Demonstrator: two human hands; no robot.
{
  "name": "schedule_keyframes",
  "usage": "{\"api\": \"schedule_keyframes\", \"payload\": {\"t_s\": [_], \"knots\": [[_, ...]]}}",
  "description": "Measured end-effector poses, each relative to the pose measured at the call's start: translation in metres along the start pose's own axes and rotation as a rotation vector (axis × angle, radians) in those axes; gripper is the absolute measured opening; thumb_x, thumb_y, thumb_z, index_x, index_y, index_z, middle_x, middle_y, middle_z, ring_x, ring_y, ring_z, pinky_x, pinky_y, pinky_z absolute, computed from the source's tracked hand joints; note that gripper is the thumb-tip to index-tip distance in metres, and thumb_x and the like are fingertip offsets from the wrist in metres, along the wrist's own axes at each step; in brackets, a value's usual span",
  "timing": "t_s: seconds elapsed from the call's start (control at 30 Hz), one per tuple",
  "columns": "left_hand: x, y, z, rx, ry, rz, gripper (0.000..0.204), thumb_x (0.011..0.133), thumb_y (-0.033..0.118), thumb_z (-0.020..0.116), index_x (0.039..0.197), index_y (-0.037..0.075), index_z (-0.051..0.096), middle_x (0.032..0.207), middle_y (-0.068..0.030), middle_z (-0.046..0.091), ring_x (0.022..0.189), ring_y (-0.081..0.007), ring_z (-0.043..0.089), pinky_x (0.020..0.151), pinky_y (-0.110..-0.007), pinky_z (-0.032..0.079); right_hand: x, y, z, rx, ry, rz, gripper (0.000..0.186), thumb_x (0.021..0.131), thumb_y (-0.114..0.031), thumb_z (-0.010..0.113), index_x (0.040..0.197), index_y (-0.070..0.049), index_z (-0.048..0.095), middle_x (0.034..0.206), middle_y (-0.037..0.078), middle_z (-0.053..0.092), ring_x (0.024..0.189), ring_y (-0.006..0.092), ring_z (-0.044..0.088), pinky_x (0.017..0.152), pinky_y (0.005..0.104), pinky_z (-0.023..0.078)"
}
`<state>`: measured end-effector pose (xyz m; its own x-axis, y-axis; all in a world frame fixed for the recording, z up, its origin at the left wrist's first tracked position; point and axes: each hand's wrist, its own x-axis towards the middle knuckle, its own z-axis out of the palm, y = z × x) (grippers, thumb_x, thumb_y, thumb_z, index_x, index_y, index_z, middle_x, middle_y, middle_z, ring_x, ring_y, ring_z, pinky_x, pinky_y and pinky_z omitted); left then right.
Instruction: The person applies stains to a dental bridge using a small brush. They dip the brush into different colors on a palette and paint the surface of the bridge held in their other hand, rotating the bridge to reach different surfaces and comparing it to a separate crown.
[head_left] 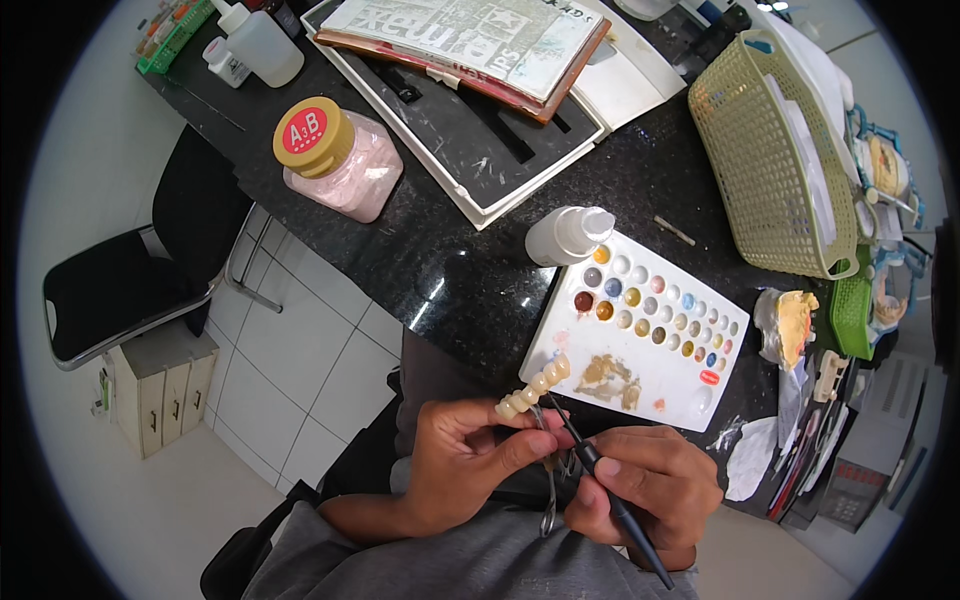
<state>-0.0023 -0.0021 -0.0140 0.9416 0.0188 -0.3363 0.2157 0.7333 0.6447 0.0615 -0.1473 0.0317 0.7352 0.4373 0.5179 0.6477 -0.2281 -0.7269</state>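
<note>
A row of tooth-coloured dental crowns [535, 388], joined in a curved bridge, is held up in front of me by metal forceps [549, 500]. My left hand [455, 465] is closed around these forceps, and their loop handle hangs below the fingers. In a pen grip, my right hand [655, 485] has a black-handled brush [628, 522]. Its thin tip points up toward the crowns; whether it touches them I cannot tell. Just beyond lies a white paint palette [665, 388] with wells of several colours and tan smears. A white bottle [565, 237] stands at its upper left corner.
A jar of pink powder [345, 170] stands at the far left. Behind the palette is an open case [480, 205] with a worn board [440, 35]. To the right are a mesh basket [770, 150], a yellow dental cast [790, 320] and a crumpled tissue [752, 460].
</note>
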Motion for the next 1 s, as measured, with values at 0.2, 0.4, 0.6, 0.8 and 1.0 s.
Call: {"api": "schedule_keyframes", "payload": {"t_s": [0.2,0.4,0.6,0.8,1.0], "knots": [[0.0005,0.0008,0.0007,-0.006,0.007,-0.011,0.014,0.083,-0.005,0.064,0.095,-0.011,0.062,0.096,-0.019,0.066,0.089,-0.022,0.066,0.083,-0.031,0.056,-0.0007,0.0003,-0.0001,0.001,-0.006,0.005,0.027,0.064,0.0,0.076,0.086,0.003,0.06,0.073,0.013,0.064,0.06,0.0234,0.066,0.05,0.0283,0.056],[0.0005,0.0012,0.0007,-0.014,0.013,-0.022,0.014,0.083,-0.004,0.064,0.095,-0.011,0.062,0.096,-0.02,0.066,0.088,-0.0217,0.066,0.082,-0.031,0.056,0.0005,-0.0003,-0.0021,-0.003,-0.03,0.001,0.027,0.065,0.0,0.076,0.087,0.003,0.06,0.074,0.014,0.064,0.06,0.024,0.066,0.051,0.0286,0.056],[0.0004,0.0011,0.0015,-0.023,0.025,-0.026,0.014,0.083,-0.005,0.064,0.095,-0.011,0.063,0.097,-0.0201,0.066,0.087,-0.0203,0.066,0.081,-0.031,0.056,0.0016,-0.0002,-0.0019,0.005,-0.034,-0.003,0.026,0.065,0.0,0.076,0.086,0.003,0.06,0.074,0.014,0.064,0.06,0.0243,0.066,0.05,0.0286,0.056],[0.0006,0.0014,0.0015,-0.006,0.022,-0.024,0.015,0.083,-0.005,0.064,0.096,-0.011,0.063,0.097,-0.0197,0.066,0.088,-0.0192,0.065,0.082,-0.03,0.056,0.0025,-0.0009,-0.0023,-0.001,-0.056,-0.004,0.024,0.066,0.0,0.075,0.085,0.003,0.06,0.074,0.014,0.064,0.06,0.0235,0.066,0.048,0.0274,0.055],[0.0002,0.0012,0.0021,0.026,0.025,-0.024,0.015,0.083,-0.004,0.064,0.096,-0.011,0.063,0.097,-0.0194,0.066,0.088,-0.0187,0.065,0.082,-0.029,0.055,0.002,-0.0016,-0.0025,-0.004,-0.045,0.0,0.024,0.066,0.0,0.075,0.085,0.002,0.06,0.074,0.013,0.064,0.06,0.0231,0.066,0.048,0.027,0.054]]}}
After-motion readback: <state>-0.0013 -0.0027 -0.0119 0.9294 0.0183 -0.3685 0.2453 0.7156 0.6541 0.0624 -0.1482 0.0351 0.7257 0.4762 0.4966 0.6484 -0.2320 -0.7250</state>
